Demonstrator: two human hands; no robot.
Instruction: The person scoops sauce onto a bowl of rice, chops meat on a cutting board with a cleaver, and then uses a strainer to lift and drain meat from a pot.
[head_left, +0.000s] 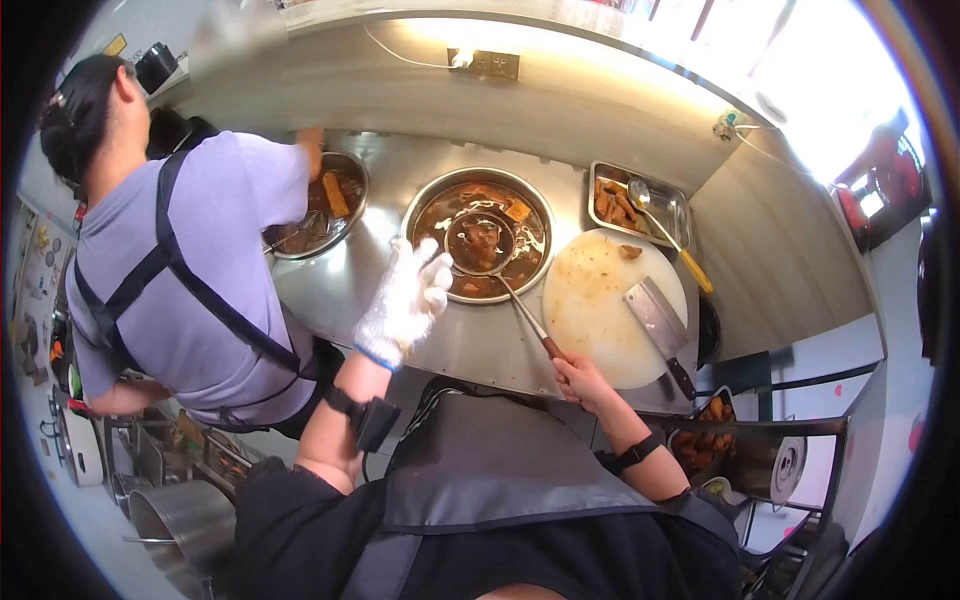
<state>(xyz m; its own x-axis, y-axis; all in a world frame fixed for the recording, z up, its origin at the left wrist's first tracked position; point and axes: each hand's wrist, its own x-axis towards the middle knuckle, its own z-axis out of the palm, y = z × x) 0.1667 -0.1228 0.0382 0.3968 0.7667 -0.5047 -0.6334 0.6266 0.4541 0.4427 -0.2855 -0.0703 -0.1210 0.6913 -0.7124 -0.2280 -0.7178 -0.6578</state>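
My right hand, bare, is wrapped round the wooden handle of a strainer ladle. Its round head sits in a steel pot of brown broth, with a dark brown piece of food in it. A yellowish-brown piece floats near the pot's right side. In a white knitted glove, my left hand is raised beside the pot's lower left rim, fingers apart and nothing visible in them. To the right, a cleaver lies on a round white cutting board, with a small brown food piece near the board's top.
A steel tray with brown food pieces and a yellow-handled spoon stands behind the board. On the left, a person in a lilac shirt reaches over a second pot. More food sits low at right.
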